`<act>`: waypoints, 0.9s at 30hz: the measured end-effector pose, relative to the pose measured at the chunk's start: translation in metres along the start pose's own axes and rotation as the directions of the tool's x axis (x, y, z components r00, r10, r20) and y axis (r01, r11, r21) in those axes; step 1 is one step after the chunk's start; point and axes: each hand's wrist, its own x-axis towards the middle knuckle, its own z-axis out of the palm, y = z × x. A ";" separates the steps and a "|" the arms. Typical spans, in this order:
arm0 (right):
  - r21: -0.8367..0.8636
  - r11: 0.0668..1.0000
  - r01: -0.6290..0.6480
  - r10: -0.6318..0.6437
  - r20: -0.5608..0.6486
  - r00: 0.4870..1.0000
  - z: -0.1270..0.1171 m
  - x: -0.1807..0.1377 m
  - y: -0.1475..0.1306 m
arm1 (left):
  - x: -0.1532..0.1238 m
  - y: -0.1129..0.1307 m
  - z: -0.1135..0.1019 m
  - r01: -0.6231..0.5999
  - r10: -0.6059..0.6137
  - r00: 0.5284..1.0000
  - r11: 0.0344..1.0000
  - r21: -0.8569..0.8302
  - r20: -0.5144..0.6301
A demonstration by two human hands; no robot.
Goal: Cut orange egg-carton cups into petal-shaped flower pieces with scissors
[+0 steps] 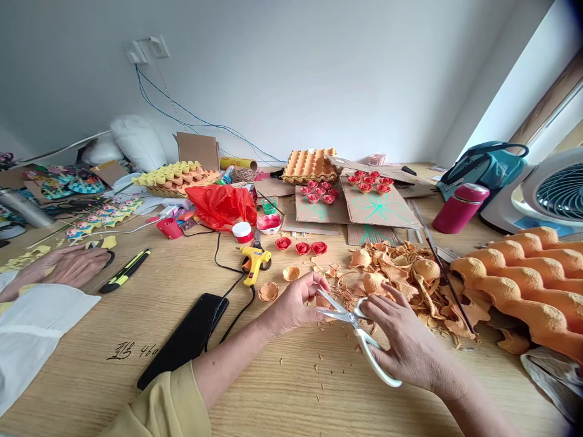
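Your right hand (403, 340) holds the white scissors (359, 331). Your fingers go through the loops and are curled tight. The blades stand a little apart and point to your left hand (296, 303). That hand pinches a small orange bit (324, 301) right at the blade tips. Your fingers hide most of the bit.

The scissors hang low over the wooden table (291, 400), close in front of you. Tiny orange crumbs lie on the wood under the scissors.

Just behind the scissors and a bit to the right is a heap of torn orange scraps (401, 273). Far right of the scissors lies a big orange egg tray (523, 285). A dark red bottle (459, 209) stands behind that, well away from the scissors.

Left of the scissors, past your left hand, sits a little orange cup (268, 292) cut from a tray. The yellow glue gun (254, 258) lies a bit farther back. Three red paper roses (301, 247) sit in a row behind the scissors. A black phone (186, 340) lies flat to the left of the scissors, closer to you.

Far left of the scissors, another person's hand (73, 264) rests flat on the table, with a black and yellow knife (125, 270) beside it.
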 end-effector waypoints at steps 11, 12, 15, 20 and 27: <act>-0.025 1.000 0.010 -0.010 -0.021 1.000 -0.001 0.000 -0.003 | -0.002 0.005 0.001 0.020 -0.019 0.999 0.999 -0.035 0.033; -0.029 1.000 0.011 -0.011 -0.021 1.000 -0.001 0.000 -0.003 | -0.002 0.006 0.001 0.017 -0.016 0.999 0.999 -0.037 0.032; -0.035 0.999 0.014 -0.015 -0.022 1.000 -0.001 0.000 -0.003 | -0.002 0.008 0.002 0.013 -0.012 1.000 0.999 -0.041 0.029; -0.041 0.999 0.015 -0.017 -0.043 0.999 0.001 -0.001 -0.003 | -0.003 0.010 0.004 0.017 -0.016 1.000 0.999 -0.043 0.011; -0.025 1.000 0.016 -0.018 -0.067 0.998 0.001 -0.002 -0.002 | -0.004 0.013 0.006 0.021 -0.021 1.000 0.999 -0.047 -0.011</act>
